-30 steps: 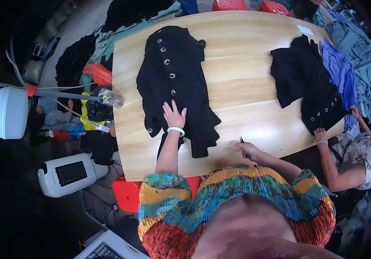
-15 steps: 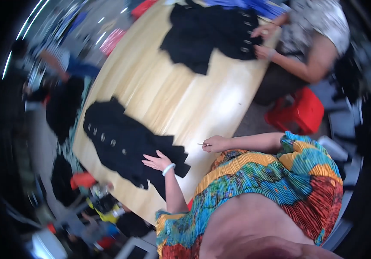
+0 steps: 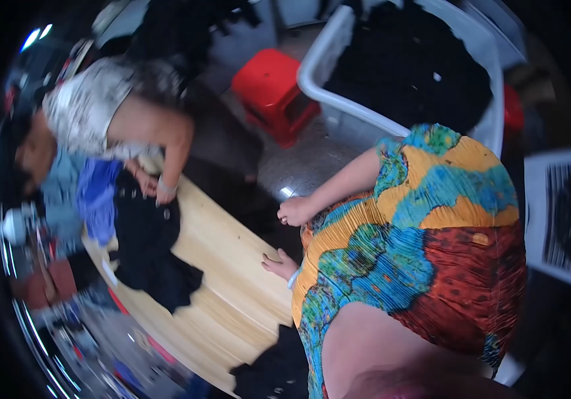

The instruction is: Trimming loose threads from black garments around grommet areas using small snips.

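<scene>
The view is turned hard to the side. My left hand (image 3: 279, 265), with a white wristband, lies flat and empty on the near edge of the pale wooden table (image 3: 232, 266). My right hand (image 3: 296, 211) hangs just off the table edge, its fingers curled into a fist; nothing shows in it. A black buttoned garment (image 3: 265, 374) lies partly hidden at the table's lower end, beside my colourful dress. A second black garment (image 3: 147, 256) is spread on the far side, where another person's hands (image 3: 156, 189) press on it.
The other person (image 3: 109, 113) leans over the table. Blue clothes (image 3: 96, 199) are piled beside them. A white plastic bin (image 3: 322, 63) of dark clothes and a red stool (image 3: 272, 93) stand on the floor behind me. A white grilled appliance (image 3: 565, 219) is at the right.
The view has swung far round, so the table now lies at the left. My left hand has come off the black garment to the table edge, and my right hand has left the tabletop.
</scene>
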The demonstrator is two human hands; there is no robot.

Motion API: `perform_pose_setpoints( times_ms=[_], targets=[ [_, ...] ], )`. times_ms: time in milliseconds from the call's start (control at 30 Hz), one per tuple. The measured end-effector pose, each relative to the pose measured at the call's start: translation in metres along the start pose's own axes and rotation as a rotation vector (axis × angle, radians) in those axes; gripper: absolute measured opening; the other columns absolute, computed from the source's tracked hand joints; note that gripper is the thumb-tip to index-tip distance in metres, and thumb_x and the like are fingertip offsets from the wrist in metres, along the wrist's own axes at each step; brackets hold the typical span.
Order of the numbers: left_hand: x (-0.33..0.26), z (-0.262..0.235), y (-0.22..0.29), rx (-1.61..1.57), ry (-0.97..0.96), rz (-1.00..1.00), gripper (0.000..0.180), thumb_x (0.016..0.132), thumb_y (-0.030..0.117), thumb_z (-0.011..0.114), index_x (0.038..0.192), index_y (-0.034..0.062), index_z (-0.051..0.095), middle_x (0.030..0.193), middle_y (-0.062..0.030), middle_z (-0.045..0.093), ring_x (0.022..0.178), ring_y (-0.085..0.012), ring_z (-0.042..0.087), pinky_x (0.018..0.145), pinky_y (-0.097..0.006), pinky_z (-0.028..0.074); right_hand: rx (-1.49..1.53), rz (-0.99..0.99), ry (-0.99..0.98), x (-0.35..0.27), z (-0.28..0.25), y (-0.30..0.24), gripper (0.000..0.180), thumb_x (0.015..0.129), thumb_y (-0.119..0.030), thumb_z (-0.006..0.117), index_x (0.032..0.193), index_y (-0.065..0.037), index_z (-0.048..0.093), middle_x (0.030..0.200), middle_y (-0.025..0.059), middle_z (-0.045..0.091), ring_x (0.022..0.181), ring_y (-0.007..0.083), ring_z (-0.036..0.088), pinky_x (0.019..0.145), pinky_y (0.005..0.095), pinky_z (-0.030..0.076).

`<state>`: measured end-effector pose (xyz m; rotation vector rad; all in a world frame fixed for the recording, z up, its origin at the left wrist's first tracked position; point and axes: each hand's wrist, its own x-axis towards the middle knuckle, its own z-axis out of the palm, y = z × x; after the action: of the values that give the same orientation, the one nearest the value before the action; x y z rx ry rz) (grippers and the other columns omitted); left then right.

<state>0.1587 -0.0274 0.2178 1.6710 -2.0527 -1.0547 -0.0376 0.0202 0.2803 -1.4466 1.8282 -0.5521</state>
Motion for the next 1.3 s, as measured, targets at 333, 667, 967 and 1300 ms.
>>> perform_pose_setpoints(
  times_ms=[333,667,967,1300],
  targets=[
    [0.086,0.038,0.05,0.107,-0.379,0.461,0.049,0.076,0.018,0.06,0.116,-0.0002,0.04,0.122,-0.0285,0.03,0.111,-0.0394,0.034,0.091,-0.041,0.033,0.355,0.616,0.874,-0.12,-0.115,0.082,0.021,0.083,-0.026,0.047,0.092,-0.012,0.059,0.073,0.0055,0.059,0.066,0.0168,0.056,0.065,0.0321,0.044],
    [0.079,0.091,0.103,0.193,-0.474,0.49,0.044,0.073,0.013,0.062,0.112,0.0014,0.045,0.119,-0.0198,0.034,0.084,-0.0249,0.05,0.071,-0.03,0.044,0.223,1.2,1.455,-0.248,-0.215,0.282,0.03,0.073,-0.029,0.058,0.096,-0.008,0.057,0.085,0.0082,0.062,0.082,0.0238,0.058,0.07,0.0342,0.046],
    [0.052,0.133,0.041,0.388,-0.663,0.459,0.049,0.068,0.02,0.067,0.111,0.0054,0.047,0.112,-0.0206,0.038,0.074,-0.0233,0.052,0.063,-0.03,0.047,0.322,1.626,1.594,-0.276,-0.295,0.408,0.072,0.07,-0.045,0.061,0.117,-0.002,0.027,0.103,0.0182,0.052,0.091,0.031,0.055,0.076,0.0381,0.045],
    [0.042,0.203,0.294,-0.304,-0.87,0.32,0.023,0.08,0.005,0.053,0.101,-0.0021,0.047,0.09,-0.007,0.056,0.079,-0.012,0.052,0.073,-0.021,0.041,0.418,1.047,1.376,-0.306,-0.276,0.423,0.03,0.064,-0.021,0.052,0.089,-0.005,0.059,0.085,0.0152,0.06,0.082,0.03,0.057,0.069,0.0358,0.045]
  ],
)
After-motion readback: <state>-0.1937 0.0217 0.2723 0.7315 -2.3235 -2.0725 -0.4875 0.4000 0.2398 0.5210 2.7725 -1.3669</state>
